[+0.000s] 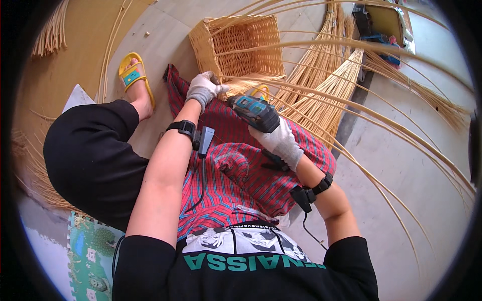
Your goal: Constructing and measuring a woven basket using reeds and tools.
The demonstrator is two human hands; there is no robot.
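Note:
A woven wicker basket [246,47] lies on its side beyond my lap, its mouth turned toward the right. My left hand [205,89], in a white-grey glove, is closed at the basket's near edge, where pale strands run by its fingertips. My right hand [278,140], gloved too, is wrapped around a black and blue cordless power tool [255,113]. The tool's front end points left, close to the left hand and the near rim. Its exact kind does not show from above. Long loose canes [371,108] fan out to the right from the basket.
A red plaid cloth [241,175] covers my lap. Bundles of cane [321,83] lie right of the basket. A yellow slipper [131,75] is on my foot at the left. A bin with odds and ends [384,22] stands far right; a patterned foam mat [90,251] lies lower left.

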